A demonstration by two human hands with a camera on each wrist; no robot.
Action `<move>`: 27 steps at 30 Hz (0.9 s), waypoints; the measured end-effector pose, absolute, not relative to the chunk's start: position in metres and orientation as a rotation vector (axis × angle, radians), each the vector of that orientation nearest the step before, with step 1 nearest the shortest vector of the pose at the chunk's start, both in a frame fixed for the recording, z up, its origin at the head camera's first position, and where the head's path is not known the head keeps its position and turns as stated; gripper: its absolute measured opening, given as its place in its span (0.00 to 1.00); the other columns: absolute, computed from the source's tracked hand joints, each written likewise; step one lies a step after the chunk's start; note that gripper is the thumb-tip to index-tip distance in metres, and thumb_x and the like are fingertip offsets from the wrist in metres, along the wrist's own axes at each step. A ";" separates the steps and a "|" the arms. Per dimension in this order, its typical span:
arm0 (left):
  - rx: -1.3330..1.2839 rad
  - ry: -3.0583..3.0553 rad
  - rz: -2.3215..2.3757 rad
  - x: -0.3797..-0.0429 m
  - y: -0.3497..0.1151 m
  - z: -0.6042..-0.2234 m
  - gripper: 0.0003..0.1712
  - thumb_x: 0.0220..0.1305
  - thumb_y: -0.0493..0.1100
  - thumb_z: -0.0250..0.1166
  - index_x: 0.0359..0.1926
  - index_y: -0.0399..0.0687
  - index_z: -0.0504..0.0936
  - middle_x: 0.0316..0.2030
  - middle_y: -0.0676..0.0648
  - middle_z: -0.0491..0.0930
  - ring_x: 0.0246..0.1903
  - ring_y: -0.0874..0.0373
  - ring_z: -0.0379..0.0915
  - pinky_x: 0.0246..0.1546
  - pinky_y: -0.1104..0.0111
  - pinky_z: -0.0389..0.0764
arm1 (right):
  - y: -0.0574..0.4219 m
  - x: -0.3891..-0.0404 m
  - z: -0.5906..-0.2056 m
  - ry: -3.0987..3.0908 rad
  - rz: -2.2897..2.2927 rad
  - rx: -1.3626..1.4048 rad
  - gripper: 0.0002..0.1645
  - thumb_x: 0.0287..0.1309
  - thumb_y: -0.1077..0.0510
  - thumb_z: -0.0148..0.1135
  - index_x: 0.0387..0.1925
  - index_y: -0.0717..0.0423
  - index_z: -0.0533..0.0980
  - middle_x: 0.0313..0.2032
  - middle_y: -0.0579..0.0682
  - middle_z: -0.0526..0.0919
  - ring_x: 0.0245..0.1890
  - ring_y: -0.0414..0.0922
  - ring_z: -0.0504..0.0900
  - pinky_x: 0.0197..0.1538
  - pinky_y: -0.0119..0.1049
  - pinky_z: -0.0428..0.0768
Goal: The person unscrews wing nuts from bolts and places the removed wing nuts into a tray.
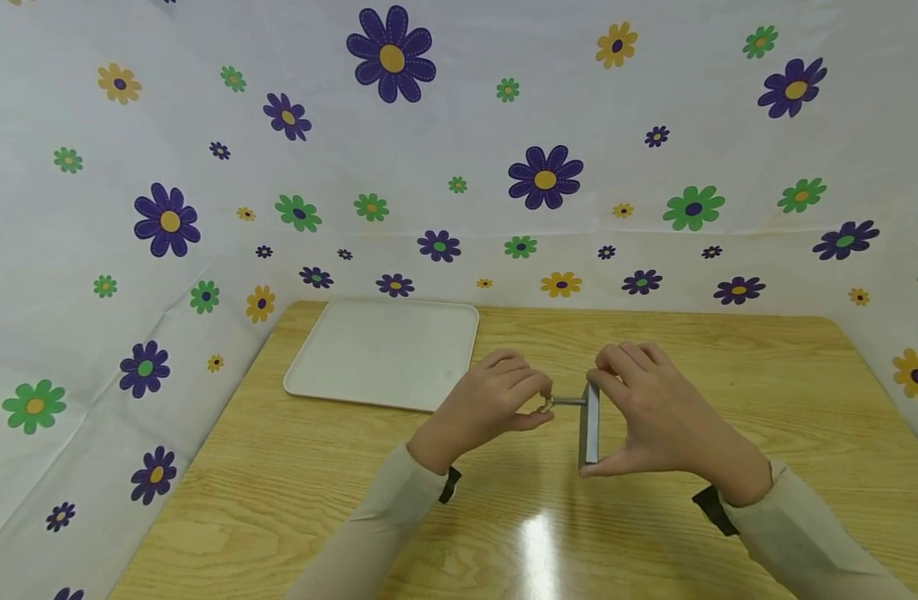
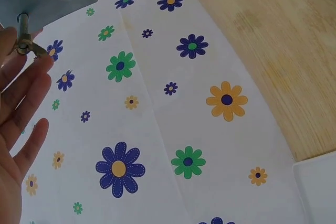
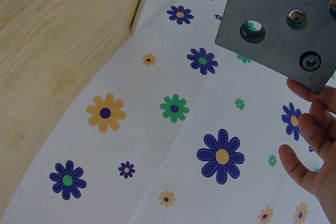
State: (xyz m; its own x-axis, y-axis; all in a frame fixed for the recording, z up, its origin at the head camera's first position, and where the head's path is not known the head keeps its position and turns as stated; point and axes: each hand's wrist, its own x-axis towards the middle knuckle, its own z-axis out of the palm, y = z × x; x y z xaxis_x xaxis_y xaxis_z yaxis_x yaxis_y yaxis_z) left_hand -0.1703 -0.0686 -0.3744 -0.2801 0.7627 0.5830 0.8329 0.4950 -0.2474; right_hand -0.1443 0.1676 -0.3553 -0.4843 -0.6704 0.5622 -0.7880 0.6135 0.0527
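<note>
Above the table, my right hand [image 1: 664, 421] grips a grey metal plate [image 1: 589, 429] by its edges, thumb below and fingers on top. The plate stands upright and has several round holes, as the right wrist view shows. A bolt [image 1: 569, 402] passes through one corner hole, its recessed head [image 3: 311, 61] on the side facing the right wrist camera. Toward the left sticks out its shank, with a brass-coloured wing nut [image 2: 24, 47] at the end. Thumb and fingers of my left hand [image 1: 492, 400] pinch that wing nut; they partly cover it.
A white tray [image 1: 383, 350] with nothing on it lies at the back left of the wooden table [image 1: 316, 500]. Behind the table and along its side hangs a white cloth [image 1: 459, 133] printed with flowers.
</note>
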 end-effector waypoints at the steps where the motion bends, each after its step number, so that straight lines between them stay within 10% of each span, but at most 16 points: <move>1: -1.308 -2.081 -0.150 -0.171 -0.068 -0.375 0.12 0.53 0.52 0.70 0.33 0.53 0.78 0.29 0.59 0.82 0.32 0.67 0.76 0.51 0.72 0.75 | 0.168 -0.144 -0.355 -2.301 0.287 1.145 0.54 0.21 0.14 0.60 0.33 0.58 0.76 0.34 0.49 0.69 0.35 0.45 0.67 0.39 0.43 0.67; 27: -1.401 -2.320 -0.504 -0.167 -0.064 -0.374 0.16 0.48 0.42 0.73 0.38 0.49 0.77 0.31 0.56 0.80 0.34 0.65 0.75 0.51 0.70 0.74 | 0.167 -0.144 -0.355 -2.303 0.317 1.135 0.54 0.23 0.13 0.58 0.32 0.58 0.76 0.33 0.48 0.69 0.36 0.45 0.67 0.40 0.43 0.67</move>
State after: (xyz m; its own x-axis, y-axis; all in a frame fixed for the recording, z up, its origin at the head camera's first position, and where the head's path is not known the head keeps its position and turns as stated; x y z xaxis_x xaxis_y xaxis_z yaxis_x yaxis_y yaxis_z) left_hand -0.1669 -0.0644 -0.3742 -0.4289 0.7555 0.4952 0.8929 0.4377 0.1055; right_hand -0.1443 0.1673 -0.3546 -0.4938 -0.6580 0.5684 -0.7871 0.6161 0.0294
